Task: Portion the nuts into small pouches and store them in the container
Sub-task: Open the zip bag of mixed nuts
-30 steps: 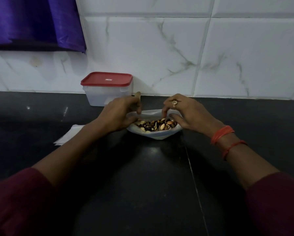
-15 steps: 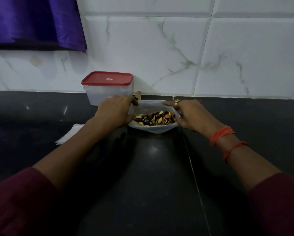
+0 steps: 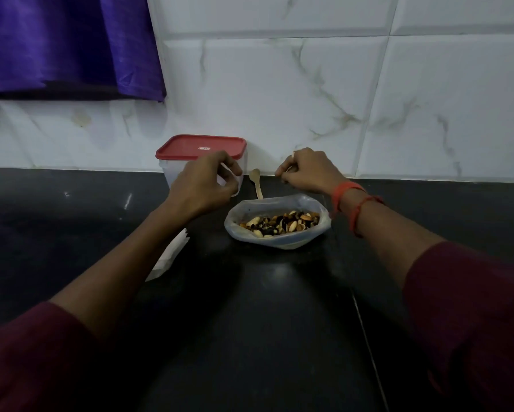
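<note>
Head view: the dark surface [image 3: 249,322] holds the container [image 3: 190,147], red lid on, by the wall. The open bag [image 3: 279,240] of nuts [image 3: 279,223] sits nearer than both hands. The left hand [image 3: 203,185] curls before the container. The right hand [image 3: 307,172] curls beside the spoon [image 3: 257,182]. I cannot tell if either holds anything.

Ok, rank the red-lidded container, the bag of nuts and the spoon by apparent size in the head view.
1. bag of nuts and red-lidded container: about alike; bag nearer, container partly hidden.
2. spoon
</note>
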